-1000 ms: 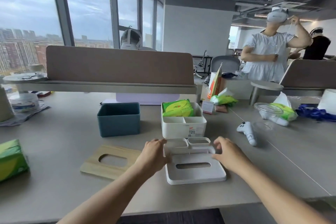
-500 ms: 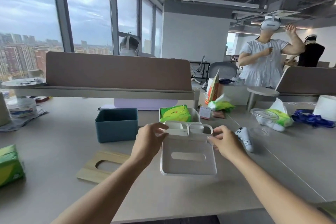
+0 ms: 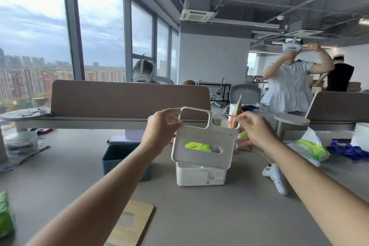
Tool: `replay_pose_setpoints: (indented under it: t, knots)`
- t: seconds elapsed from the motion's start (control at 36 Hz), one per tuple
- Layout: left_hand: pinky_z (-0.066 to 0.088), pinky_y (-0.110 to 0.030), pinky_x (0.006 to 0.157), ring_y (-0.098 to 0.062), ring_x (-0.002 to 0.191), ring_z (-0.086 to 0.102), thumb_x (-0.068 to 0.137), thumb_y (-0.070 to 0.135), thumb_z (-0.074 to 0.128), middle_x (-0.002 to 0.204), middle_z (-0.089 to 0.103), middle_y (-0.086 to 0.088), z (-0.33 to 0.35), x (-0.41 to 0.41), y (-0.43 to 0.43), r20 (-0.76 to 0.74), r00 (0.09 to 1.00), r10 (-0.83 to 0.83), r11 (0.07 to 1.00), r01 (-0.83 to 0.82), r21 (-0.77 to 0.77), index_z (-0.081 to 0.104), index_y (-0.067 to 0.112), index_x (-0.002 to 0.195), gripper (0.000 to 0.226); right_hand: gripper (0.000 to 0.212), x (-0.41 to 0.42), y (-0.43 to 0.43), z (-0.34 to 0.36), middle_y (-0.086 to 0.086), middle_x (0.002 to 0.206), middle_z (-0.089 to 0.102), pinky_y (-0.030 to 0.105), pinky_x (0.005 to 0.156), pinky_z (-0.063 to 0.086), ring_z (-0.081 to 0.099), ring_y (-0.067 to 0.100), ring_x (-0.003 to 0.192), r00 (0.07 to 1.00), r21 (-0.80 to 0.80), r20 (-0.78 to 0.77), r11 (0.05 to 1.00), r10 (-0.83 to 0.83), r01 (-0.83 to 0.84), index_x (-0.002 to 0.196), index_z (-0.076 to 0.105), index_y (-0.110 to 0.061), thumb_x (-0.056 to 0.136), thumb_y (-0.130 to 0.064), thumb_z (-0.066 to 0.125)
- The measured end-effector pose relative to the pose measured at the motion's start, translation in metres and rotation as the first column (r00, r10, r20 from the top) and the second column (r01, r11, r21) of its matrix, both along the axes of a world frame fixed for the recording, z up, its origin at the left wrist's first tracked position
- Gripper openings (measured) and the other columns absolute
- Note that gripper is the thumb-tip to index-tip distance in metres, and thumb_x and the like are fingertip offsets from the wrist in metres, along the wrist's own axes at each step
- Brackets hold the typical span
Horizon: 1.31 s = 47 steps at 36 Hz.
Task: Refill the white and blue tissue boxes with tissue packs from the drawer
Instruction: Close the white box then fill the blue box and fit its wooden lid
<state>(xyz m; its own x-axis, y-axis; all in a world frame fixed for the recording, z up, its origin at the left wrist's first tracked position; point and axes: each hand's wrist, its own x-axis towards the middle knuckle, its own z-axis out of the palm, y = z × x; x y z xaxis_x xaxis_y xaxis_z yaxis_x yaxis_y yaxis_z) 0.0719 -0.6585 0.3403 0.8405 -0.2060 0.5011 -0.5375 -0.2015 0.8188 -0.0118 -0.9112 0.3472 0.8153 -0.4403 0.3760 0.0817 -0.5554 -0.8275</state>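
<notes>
Both hands grasp the white plastic lid with an oval dispensing slot (image 3: 201,147) by its far edge, where two open compartment frames sit. The left hand (image 3: 159,128) pinches the far-left corner between thumb and fingers; the right hand (image 3: 254,130) pinches the far-right corner. The lid is raised and tilted, near edge lowest, just above the open white rectangular tissue box (image 3: 200,174) that stands on the grey desk (image 3: 229,215). A green tissue pack (image 3: 197,146) shows through the slot; it appears to lie inside the white box. Both forearms extend forward from the near edge of the view, wrists bent slightly upward.

Left of the white box stands the dark blue open tissue box (image 3: 117,156), partly hidden by the left forearm; its contents cannot be seen. A light wooden lid with an oval slot (image 3: 131,223) lies flat on the near desk. A second green tissue pack (image 3: 6,217) lies at the near-left edge. A white handheld controller (image 3: 276,177) lies right of the white box.
</notes>
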Motion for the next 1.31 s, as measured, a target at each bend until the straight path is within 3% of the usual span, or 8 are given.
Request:
replay_pose_setpoints:
  t: [0.17,0.25,0.36,0.47,0.61,0.78,0.94,1.31]
  knots:
    - [0.061,-0.04,0.074,-0.013,0.074,0.073,0.075,0.01,0.078,0.082,0.073,0.006,0.006,0.036,-0.005,0.066,0.995,0.073,0.997,-0.072,-0.017,0.073,0.023,0.092,0.022,0.014,0.026,-0.006,0.018,0.014,0.102,0.065,0.037,0.065,0.062,0.072,0.038,0.072,0.993,0.024,0.004,0.993,0.116,-0.116,0.098,0.061,-0.009,0.094,-0.022,0.058]
    - [0.058,-0.034,0.076,-0.007,0.08,0.07,0.072,0.016,0.079,0.082,0.073,0.009,-0.002,0.047,-0.008,0.075,0.991,0.107,0.994,-0.107,-0.006,0.071,0.024,0.085,0.017,0.014,0.037,-0.012,0.011,0.02,0.105,0.064,0.039,0.079,0.061,0.069,0.043,0.088,0.98,0.064,0.014,0.978,0.198,-0.199,0.099,0.061,-0.006,0.094,-0.019,0.058]
    - [0.053,-0.029,0.068,-0.007,0.079,0.069,0.074,0.02,0.078,0.083,0.073,0.008,-0.02,0.058,-0.014,0.065,0.993,0.102,0.995,-0.102,-0.015,0.066,0.023,0.08,0.013,0.007,0.051,-0.02,-0.007,0.025,0.105,0.063,0.024,0.078,0.058,0.066,0.029,0.087,0.967,0.064,0.052,0.965,0.25,-0.253,0.09,0.061,-0.01,0.092,-0.017,0.059]
    - [0.054,-0.032,0.069,-0.013,0.078,0.071,0.075,0.016,0.077,0.076,0.072,0.005,-0.037,0.073,-0.018,0.097,0.989,0.11,0.993,-0.114,0.039,0.061,0.022,0.076,0.017,0.012,0.065,-0.03,-0.029,0.008,0.093,0.065,0.029,0.087,0.055,0.063,0.019,0.089,0.961,0.086,0.085,0.959,0.262,-0.269,0.081,0.067,-0.027,0.088,-0.017,0.066]
    - [0.057,-0.041,0.075,-0.017,0.082,0.069,0.076,0.011,0.075,0.079,0.068,0.01,-0.059,0.087,-0.02,0.159,0.985,0.066,0.976,-0.097,0.197,0.056,0.023,0.077,0.022,0.011,0.073,-0.035,-0.054,-0.004,0.092,0.069,0.005,0.065,0.044,0.062,-0.004,0.075,0.967,0.061,0.066,0.966,0.247,-0.251,0.082,0.066,-0.017,0.087,-0.007,0.066]
    - [0.051,-0.032,0.072,-0.014,0.079,0.061,0.079,0.014,0.072,0.087,0.066,0.01,-0.088,0.089,-0.018,0.251,0.968,0.026,0.921,-0.121,0.37,0.063,0.022,0.084,0.013,0.023,0.077,-0.045,-0.094,-0.006,0.099,0.073,0.02,0.092,0.052,0.069,0.003,0.094,0.963,0.062,0.019,0.961,0.269,-0.27,0.073,0.064,-0.015,0.081,0.007,0.068]
    - [0.052,-0.03,0.084,-0.01,0.09,0.062,0.078,0.017,0.073,0.1,0.065,0.017,-0.107,0.088,-0.013,0.267,0.963,-0.042,0.874,-0.094,0.476,0.067,0.028,0.088,0.016,0.02,0.072,-0.047,-0.117,-0.002,0.107,0.07,0.01,0.087,0.049,0.067,-0.005,0.098,0.958,0.037,-0.03,0.958,0.285,-0.284,0.075,0.066,-0.012,0.08,0.008,0.069]
    - [0.05,-0.026,0.083,-0.01,0.092,0.066,0.084,0.015,0.069,0.103,0.071,0.015,-0.122,0.074,-0.002,0.298,0.951,-0.087,0.821,-0.101,0.562,0.072,0.031,0.093,0.018,0.011,0.058,-0.048,-0.142,-0.01,0.116,0.067,0.015,0.093,0.048,0.064,-0.008,0.102,0.964,-0.168,-0.156,0.956,0.214,-0.239,0.078,0.07,-0.014,0.081,-0.004,0.073]
